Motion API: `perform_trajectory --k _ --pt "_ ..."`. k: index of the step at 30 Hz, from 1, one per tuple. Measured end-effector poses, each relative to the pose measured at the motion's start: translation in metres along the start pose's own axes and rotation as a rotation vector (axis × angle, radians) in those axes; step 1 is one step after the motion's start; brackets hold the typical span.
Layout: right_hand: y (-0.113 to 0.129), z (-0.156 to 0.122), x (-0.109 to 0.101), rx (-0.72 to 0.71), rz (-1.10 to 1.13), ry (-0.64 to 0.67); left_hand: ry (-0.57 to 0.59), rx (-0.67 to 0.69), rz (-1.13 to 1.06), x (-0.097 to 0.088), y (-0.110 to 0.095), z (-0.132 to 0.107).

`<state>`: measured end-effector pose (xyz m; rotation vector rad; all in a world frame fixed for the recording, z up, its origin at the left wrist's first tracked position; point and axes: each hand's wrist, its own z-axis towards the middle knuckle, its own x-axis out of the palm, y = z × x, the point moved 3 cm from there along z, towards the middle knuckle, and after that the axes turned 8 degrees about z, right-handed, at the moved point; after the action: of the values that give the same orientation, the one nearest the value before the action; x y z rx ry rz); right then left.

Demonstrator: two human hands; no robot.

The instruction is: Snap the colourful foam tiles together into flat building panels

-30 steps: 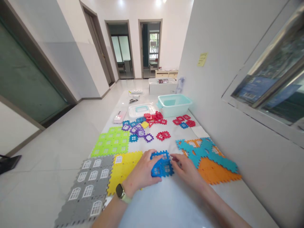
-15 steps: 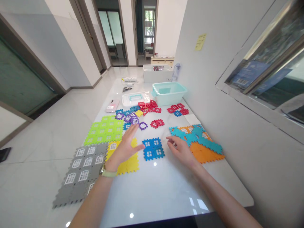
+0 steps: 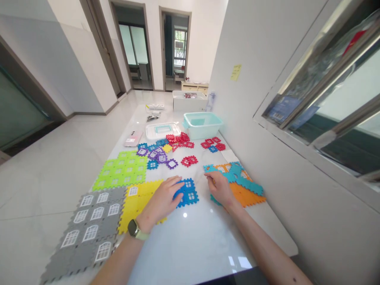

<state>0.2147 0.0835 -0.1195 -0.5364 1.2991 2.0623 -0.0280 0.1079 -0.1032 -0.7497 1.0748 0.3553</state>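
My left hand, wearing a watch, lies on the left part of a blue square panel made of joined window tiles. Its fingers are stretched out, covering part of the panel. To the right, my right hand is closed, fingers curled, beside crossed teal toothed strips. A small teal edge shows below this hand; what its fingers hold, if anything, is hidden. Under the strips lies an orange panel with white windows. A yellow panel sits partly beneath my left forearm and hand.
A grey panel and a lime-green panel lie on the left. Farther back are purple tiles, red tiles, a pink phone, a white lid and a mint bin. A wall borders the right side.
My left hand has come down and right onto the blue panel. My right hand's fingers have curled tighter beside the teal strips. The camera view has shifted.
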Motion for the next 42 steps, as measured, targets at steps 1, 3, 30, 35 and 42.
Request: perform_trajectory --k 1,3,30,35,42 --pt "-0.003 0.003 -0.003 0.007 -0.027 -0.022 0.034 0.018 0.006 0.004 -0.004 -0.001" --pt "-0.014 0.013 -0.009 0.057 -0.105 -0.065 0.114 0.029 0.018 0.011 -0.010 -0.004" --pt "0.005 0.065 -0.002 0.035 -0.112 0.294 0.161 -0.055 -0.123 0.003 0.011 -0.011" --pt "0.029 0.016 0.017 -0.037 0.091 0.417 0.237 -0.105 -0.100 -0.004 0.014 -0.012" --pt "0.024 0.020 0.020 -0.135 0.140 0.430 0.286 -0.124 -0.057 -0.004 0.011 -0.011"
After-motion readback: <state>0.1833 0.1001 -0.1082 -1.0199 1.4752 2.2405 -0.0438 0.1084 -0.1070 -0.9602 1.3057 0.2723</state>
